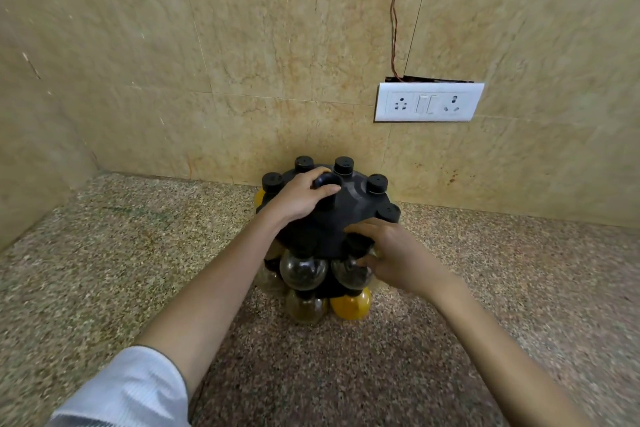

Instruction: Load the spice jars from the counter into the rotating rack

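The rotating rack (329, 218), black and dome-topped, is stood on the speckled table (138, 253) close to the far wall, near the middle of the view. Black-capped spice jars (304, 274) are held around it in tiers: caps are seen along its far rim, clear round jars on its near side, and a yellow-filled jar (350, 304) at the bottom right. The rack's top knob (325, 180) is gripped by the left hand (301, 198), fingers curled over it. A clear jar (349, 274) on the near right side is pinched by the fingertips of the right hand (391, 253). A white switch plate (428, 102) is fixed to the tiled wall (242, 45) to the right, with a thin wire (394, 10) running up from it.
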